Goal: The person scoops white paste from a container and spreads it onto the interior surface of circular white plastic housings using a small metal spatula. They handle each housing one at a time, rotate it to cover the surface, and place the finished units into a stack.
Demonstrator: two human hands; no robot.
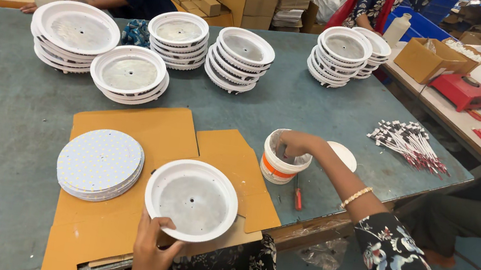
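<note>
On the bench's near edge lies orange cardboard (pixel 152 135), and toward its left side sits a stack of round white boards (pixel 100 163) dotted with small yellow chips. Just right of that stack, on the same cardboard, rests a white round housing (pixel 192 199) with a grey metal floor and a small centre hole. The left hand (pixel 152 248) grips this housing at its near rim, fingers (pixel 167 226) curled up over the edge and closed on it. Further right, off the cardboard and near the bench's near-right edge, stands a small white tub (pixel 278 167) with an orange band; the right hand (pixel 297 143) dips into its mouth, fingers bunched inside, and whether they hold anything cannot be told. A white lid (pixel 344 155) lies just behind the tub, and a red screwdriver (pixel 298 198) lies on the bench near it. Along the far edge stand stacks of white housings (pixel 75 35).
</note>
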